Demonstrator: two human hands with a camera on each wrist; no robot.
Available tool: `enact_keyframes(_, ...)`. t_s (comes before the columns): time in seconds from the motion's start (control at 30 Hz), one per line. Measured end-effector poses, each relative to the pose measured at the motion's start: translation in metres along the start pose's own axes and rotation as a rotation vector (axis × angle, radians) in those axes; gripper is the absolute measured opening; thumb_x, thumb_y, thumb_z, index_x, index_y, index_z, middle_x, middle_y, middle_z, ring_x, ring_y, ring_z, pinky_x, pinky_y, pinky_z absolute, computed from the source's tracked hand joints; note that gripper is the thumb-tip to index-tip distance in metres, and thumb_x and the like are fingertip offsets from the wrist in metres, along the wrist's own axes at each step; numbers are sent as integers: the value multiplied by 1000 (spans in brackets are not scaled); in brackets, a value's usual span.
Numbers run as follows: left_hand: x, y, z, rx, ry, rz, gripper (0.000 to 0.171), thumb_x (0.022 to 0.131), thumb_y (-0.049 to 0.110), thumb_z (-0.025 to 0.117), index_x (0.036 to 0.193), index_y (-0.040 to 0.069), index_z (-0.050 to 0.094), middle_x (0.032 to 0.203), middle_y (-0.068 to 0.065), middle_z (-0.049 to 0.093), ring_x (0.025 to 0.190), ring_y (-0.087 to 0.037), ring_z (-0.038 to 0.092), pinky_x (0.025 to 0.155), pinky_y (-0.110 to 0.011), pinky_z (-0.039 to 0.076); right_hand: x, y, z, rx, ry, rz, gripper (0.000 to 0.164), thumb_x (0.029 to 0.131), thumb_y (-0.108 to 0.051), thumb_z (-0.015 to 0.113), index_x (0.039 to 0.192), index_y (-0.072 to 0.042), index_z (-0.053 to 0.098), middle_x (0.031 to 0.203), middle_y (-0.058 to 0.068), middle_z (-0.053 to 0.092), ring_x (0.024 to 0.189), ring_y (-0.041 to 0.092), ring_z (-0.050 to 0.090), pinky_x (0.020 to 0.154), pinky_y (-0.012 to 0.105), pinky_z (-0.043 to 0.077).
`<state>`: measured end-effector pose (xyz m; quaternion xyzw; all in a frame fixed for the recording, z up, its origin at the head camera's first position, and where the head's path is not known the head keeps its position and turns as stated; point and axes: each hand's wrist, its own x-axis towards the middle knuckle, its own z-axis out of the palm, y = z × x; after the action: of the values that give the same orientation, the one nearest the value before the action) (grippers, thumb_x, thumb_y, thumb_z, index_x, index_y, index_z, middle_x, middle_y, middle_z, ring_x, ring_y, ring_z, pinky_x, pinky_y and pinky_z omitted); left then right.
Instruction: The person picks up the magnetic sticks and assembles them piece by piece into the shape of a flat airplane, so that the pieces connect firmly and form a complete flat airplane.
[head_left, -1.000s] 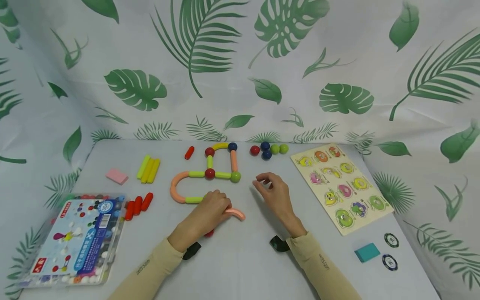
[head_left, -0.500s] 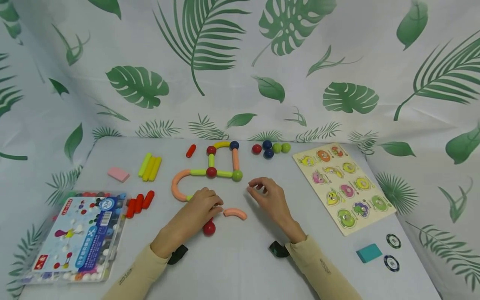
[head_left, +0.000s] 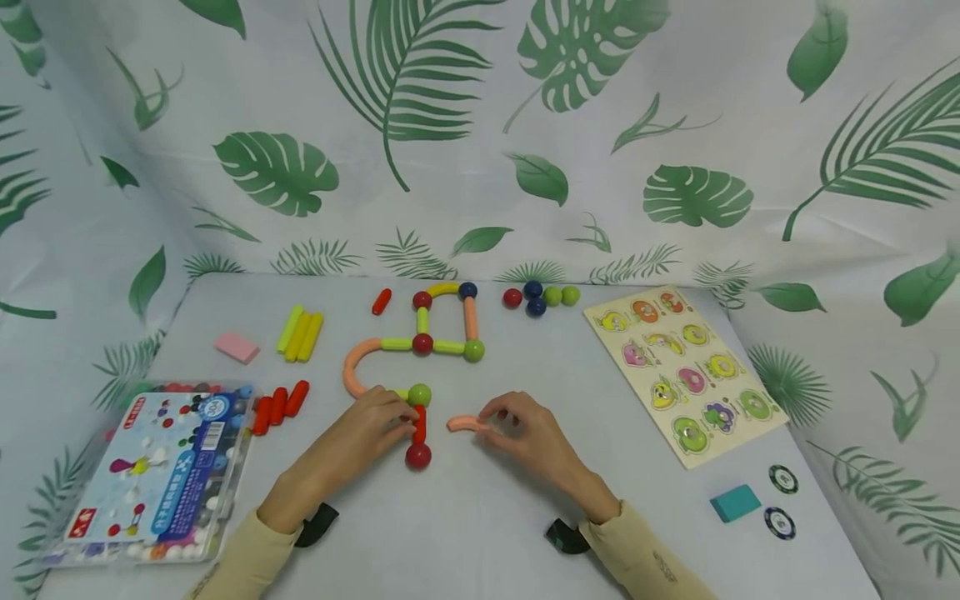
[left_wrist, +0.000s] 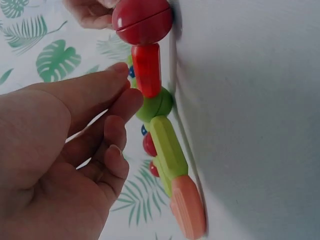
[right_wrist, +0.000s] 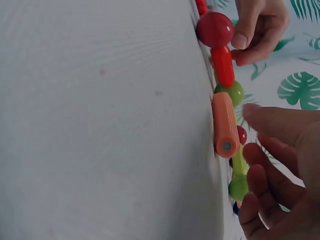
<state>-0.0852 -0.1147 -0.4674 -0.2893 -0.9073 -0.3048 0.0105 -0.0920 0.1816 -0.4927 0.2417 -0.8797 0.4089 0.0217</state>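
Note:
In the head view, a red rod (head_left: pixel 420 427) joins a green ball (head_left: pixel 419 395) to a red ball (head_left: pixel 418 456). My left hand (head_left: pixel 373 425) is just left of that rod, its fingers bent and no piece visible in its grasp; in the left wrist view, the fingertips (left_wrist: pixel 131 99) lie beside the rod. A short curved orange rod (head_left: pixel 467 423) lies loose on the table. My right hand (head_left: pixel 528 433) reaches around its right end with thumb and fingers apart. In the right wrist view, a gap shows between the fingers (right_wrist: pixel 255 117) and the orange rod (right_wrist: pixel 225 125).
Beyond the hands lies the joined chain of rods and balls (head_left: pixel 423 343). Loose balls (head_left: pixel 536 307), yellow rods (head_left: pixel 303 337) and red rods (head_left: pixel 278 407) lie around it. A plastic box (head_left: pixel 142 475) stands left; a fruit puzzle board (head_left: pixel 660 329), teal block (head_left: pixel 735 503) and round chips (head_left: pixel 780 523) lie right.
My left hand has let go of the curved orange rod and drawn back left, uncovering the red rod and green ball. My right hand has come down toward the orange rod's right end.

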Motion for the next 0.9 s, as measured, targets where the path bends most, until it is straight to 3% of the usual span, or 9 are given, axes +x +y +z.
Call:
enact_keyframes(0.37, -1, 0, -1, -58, -69, 4, 19, 90, 20, 78, 108, 15, 76, 104, 6, 71, 101, -10, 58, 89, -30, 56, 0, 3, 1, -53, -41, -26, 15, 88, -15, 80, 102, -17, 76, 100, -6, 73, 91, 14, 63, 78, 32, 54)
enact_keyframes(0.67, -1, 1, -3, -90, -124, -10, 19, 90, 27, 78, 107, 19, 77, 102, 10, 69, 100, -10, 58, 89, -28, 55, 3, 8, -1, -115, -14, 43, 14, 95, -21, 72, 108, -20, 78, 104, -6, 72, 97, 10, 61, 81, 30, 53)
enact_keyframes(0.9, -2, 0, -1, -93, -118, 33, 19, 88, 24, 80, 105, 16, 77, 98, 8, 67, 94, -10, 58, 84, -25, 54, 12, 9, -4, -165, -15, 73, 14, 98, -20, 68, 108, -15, 78, 99, -5, 72, 90, 9, 60, 77, 28, 51)
